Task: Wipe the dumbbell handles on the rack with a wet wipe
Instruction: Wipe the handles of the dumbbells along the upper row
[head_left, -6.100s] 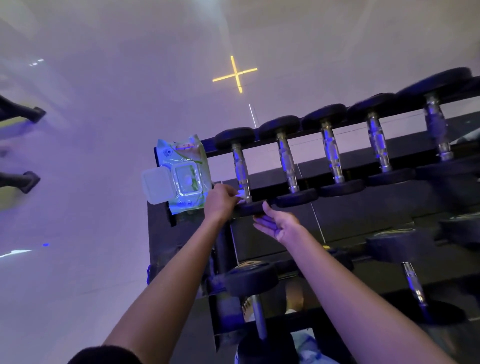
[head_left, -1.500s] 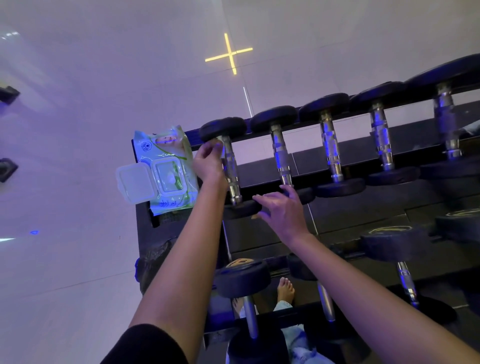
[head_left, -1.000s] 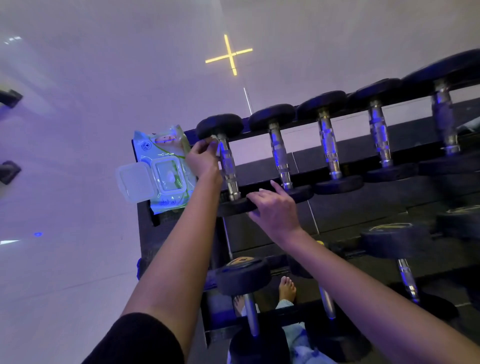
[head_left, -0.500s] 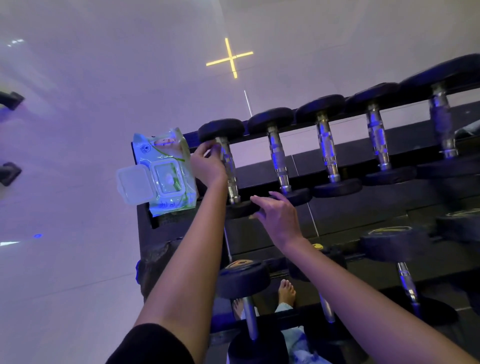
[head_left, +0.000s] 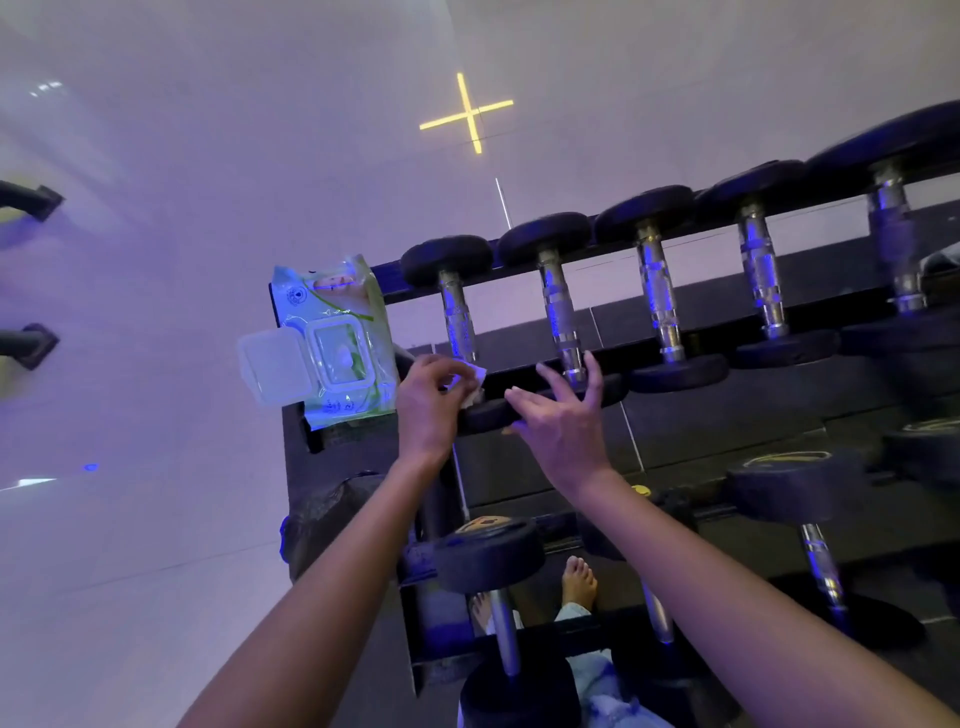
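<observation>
Several black dumbbells with chrome handles lie side by side on the top tier of a black rack (head_left: 717, 410). My left hand (head_left: 428, 402) pinches a small white wet wipe (head_left: 471, 382) at the near end of the leftmost dumbbell's handle (head_left: 457, 322), just above its near weight head. My right hand (head_left: 563, 415) hovers with fingers spread over the near head of the second dumbbell (head_left: 558, 306), fingertips close to that handle's base. A green wet wipe pack (head_left: 337, 343) with its lid flipped open sits on the rack's left end.
Lower tiers hold more dumbbells, one (head_left: 491, 556) right below my left forearm and another (head_left: 789, 486) at the right. My bare foot (head_left: 577, 582) shows between the tiers. Pale tiled floor spreads to the left, with black equipment feet (head_left: 31, 200) at the far left edge.
My left hand slid the wipe down the leftmost handle from its far end to its near end. My right hand stayed by the second dumbbell's near head, fingers now more spread.
</observation>
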